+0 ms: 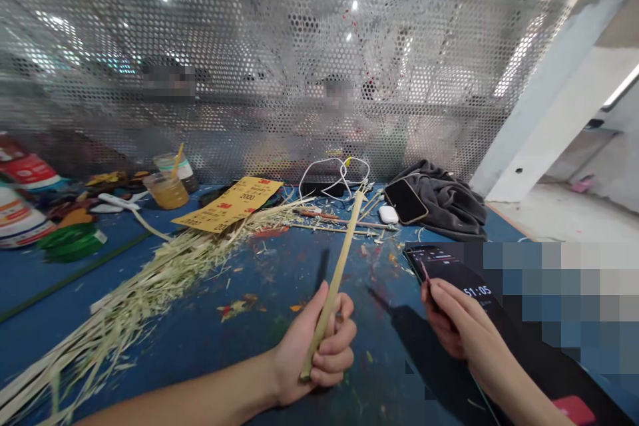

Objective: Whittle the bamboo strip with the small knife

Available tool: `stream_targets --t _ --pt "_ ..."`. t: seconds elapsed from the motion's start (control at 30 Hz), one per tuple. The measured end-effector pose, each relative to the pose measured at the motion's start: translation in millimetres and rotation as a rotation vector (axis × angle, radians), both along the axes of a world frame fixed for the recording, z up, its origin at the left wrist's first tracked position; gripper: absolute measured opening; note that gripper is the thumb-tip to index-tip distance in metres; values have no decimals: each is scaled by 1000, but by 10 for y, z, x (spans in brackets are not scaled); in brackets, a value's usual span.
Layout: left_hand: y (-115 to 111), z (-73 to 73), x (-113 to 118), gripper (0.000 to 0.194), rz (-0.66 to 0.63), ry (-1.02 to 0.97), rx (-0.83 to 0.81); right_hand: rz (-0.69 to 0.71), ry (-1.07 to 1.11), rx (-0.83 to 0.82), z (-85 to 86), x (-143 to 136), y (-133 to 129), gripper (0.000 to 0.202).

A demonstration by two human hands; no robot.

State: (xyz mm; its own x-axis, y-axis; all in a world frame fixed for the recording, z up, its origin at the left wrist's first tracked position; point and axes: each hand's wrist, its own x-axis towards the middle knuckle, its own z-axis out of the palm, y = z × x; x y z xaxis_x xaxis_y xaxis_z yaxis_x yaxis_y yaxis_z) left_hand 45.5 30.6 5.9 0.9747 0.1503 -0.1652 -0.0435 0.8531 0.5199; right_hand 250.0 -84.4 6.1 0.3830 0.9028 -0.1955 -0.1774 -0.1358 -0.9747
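My left hand [319,349] is wrapped round a pale green stalk [340,269], which slants up and away over the blue table. To the right, my right hand [456,319] is closed in a pinch on a thin pinkish tool [426,271], most of it hidden by the fingers. Under and beside that hand lies a large dark screen [439,259] showing digits. A long bundle of shredded fibres [150,293] stretches across the left side, with yellow sandpaper sheets [229,203] on its far end.
Along the back stand a cup of yellowish liquid [167,192], a white cable [319,163], a phone [407,200], a white earphone case [388,215] and a dark cloth [444,196]. Bottles [22,219] and a green roll [74,241] sit left. A perforated metal screen [279,80] rises behind.
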Motion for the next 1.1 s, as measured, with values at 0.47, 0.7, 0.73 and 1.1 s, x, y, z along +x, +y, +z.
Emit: stream_targets --t 0.47,0.7,0.73,1.1 --pt "8 31 97 50 344 177 438 162 -501 3 33 -65 -98 42" --pt "277 50 80 36 344 267 587 546 -1220 142 68 -131 -174 38" --pt "307 55 78 36 355 275 612 587 -1252 164 70 -145 -169 38" --pt "592 14 69 31 248 385 801 703 -1318 116 -1 -407 -142 29"
